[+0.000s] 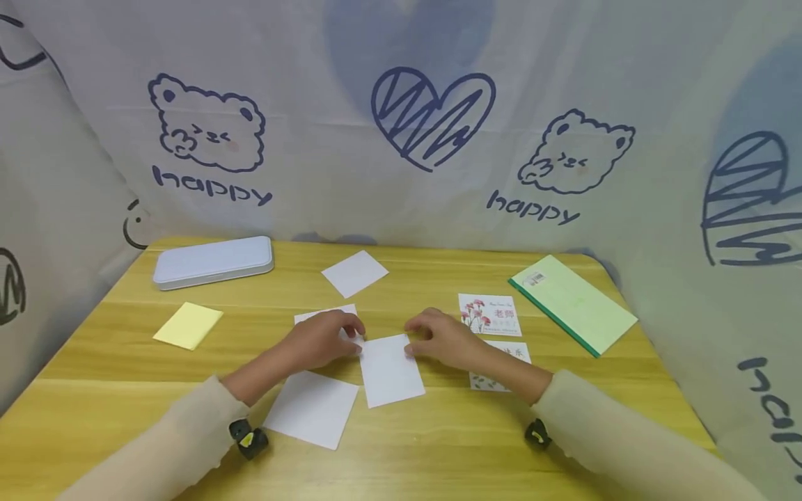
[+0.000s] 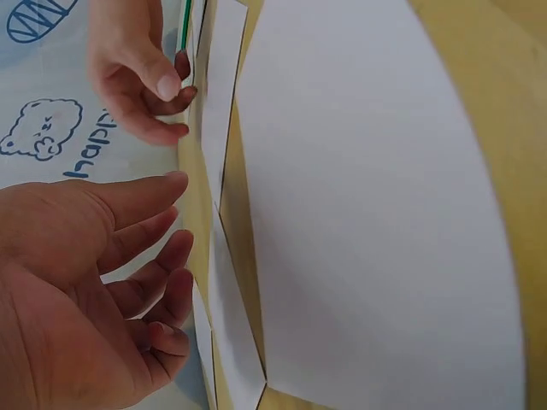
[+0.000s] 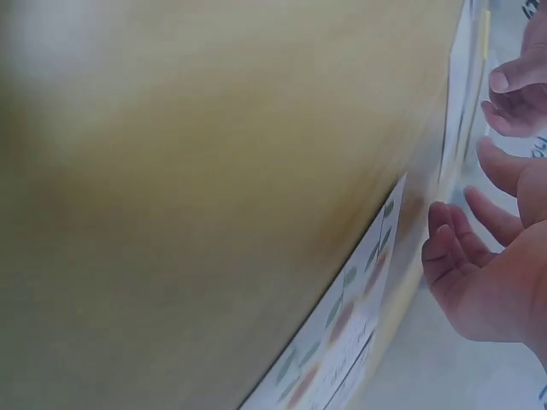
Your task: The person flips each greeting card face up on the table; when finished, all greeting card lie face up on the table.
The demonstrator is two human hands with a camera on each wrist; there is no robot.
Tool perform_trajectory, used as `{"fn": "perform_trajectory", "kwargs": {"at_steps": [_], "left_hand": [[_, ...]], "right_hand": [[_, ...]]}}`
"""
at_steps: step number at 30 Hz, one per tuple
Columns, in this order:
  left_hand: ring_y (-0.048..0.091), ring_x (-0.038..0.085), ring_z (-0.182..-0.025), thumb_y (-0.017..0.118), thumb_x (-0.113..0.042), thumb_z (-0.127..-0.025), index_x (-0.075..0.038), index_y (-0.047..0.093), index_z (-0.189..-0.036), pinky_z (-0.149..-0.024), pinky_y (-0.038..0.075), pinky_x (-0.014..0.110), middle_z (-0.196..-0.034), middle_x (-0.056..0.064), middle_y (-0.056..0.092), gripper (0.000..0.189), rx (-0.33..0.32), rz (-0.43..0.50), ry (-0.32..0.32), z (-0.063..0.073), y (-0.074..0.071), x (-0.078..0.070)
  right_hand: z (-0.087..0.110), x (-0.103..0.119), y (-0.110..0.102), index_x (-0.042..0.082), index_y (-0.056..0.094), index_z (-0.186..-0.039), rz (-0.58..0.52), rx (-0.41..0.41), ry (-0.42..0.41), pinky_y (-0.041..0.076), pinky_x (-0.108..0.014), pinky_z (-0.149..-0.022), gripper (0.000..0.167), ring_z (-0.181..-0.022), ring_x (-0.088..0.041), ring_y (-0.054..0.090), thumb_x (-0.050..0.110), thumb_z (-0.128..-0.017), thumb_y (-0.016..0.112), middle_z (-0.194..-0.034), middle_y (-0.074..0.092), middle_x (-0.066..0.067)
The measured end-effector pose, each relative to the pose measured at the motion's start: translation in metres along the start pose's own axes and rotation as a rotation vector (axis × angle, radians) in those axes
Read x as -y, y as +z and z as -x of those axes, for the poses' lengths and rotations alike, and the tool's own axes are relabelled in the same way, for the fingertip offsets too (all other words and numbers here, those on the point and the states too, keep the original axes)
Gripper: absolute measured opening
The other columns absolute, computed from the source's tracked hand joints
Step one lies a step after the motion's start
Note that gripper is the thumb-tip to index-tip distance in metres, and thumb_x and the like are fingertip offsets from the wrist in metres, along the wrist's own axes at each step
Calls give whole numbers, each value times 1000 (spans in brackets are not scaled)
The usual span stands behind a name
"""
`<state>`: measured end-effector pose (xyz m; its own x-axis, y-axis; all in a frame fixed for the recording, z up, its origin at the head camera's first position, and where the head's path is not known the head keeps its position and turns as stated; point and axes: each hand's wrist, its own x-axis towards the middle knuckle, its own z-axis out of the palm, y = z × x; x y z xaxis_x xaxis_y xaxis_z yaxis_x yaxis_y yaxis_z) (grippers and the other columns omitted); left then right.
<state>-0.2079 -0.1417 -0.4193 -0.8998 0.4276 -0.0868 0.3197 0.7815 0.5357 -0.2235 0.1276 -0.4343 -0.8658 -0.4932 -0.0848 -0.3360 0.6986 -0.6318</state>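
Note:
A blank white card (image 1: 392,379) lies flat on the table between the two hands. My left hand (image 1: 324,339) hovers at its upper left corner, thumb and fingers loosely bent and apart, holding nothing. Over the upper right corner is my right hand (image 1: 443,339), also loosely curled around nothing. In the left wrist view, a gap shows between the left hand's thumb (image 2: 158,195) and its fingers. A second blank card (image 1: 313,409) lies below the left wrist. Partly covered by the left hand is a third card (image 1: 326,311).
At the back lies another white card (image 1: 355,273). Two printed cards, one with red flowers (image 1: 490,314), are beside the right forearm, which overlaps the lower one (image 1: 491,384). A green notebook (image 1: 579,306), yellow paper pad (image 1: 188,325) and white case (image 1: 213,262) sit farther out.

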Motion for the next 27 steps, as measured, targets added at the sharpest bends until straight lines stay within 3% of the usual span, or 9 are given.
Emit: {"fn": "perform_trajectory", "kwargs": {"at_steps": [4, 9, 18, 24, 27], "left_hand": [[58, 12, -87, 80, -23, -86, -18, 72, -105, -79, 48, 33, -97, -5, 67, 22, -2, -16, 14, -3, 7, -2], [59, 12, -90, 82, -24, -85, -21, 72, -105, -77, 49, 34, -98, -6, 67, 23, -1, -50, 3, -7, 13, -6], [60, 13, -90, 81, -24, -85, -19, 72, -111, -73, 50, 34, -101, -3, 65, 28, 23, -80, 16, -20, 15, -15], [60, 14, -93, 78, -22, -88, -18, 73, -112, -79, 52, 36, -104, -3, 66, 25, 40, -100, 30, -30, 18, -20], [60, 13, -94, 78, -20, -88, -18, 74, -112, -80, 52, 38, -104, -3, 67, 24, 39, -114, 31, -34, 20, -22]], "right_hand": [[-9, 2, 7, 19, 70, -121, 95, 15, 14, 50, -39, -92, 38, -102, -15, 58, 38, -89, 77, -119, 61, 3], [-12, 6, 9, 18, 70, -116, 166, 26, 34, 49, -36, -83, 35, -91, -14, 55, 37, -88, 79, -113, 59, 3], [-7, 6, 6, 13, 66, -114, 169, 34, 104, 50, -34, -80, 39, -89, -14, 55, 36, -87, 80, -113, 58, 1], [-2, 6, 5, 13, 64, -108, 162, -4, 95, 47, -30, -70, 30, -82, -14, 54, 32, -89, 78, -103, 57, 1], [0, 4, 3, 12, 64, -112, 166, -12, 94, 46, -30, -68, 33, -81, -15, 53, 32, -89, 78, -102, 56, 1]]}}
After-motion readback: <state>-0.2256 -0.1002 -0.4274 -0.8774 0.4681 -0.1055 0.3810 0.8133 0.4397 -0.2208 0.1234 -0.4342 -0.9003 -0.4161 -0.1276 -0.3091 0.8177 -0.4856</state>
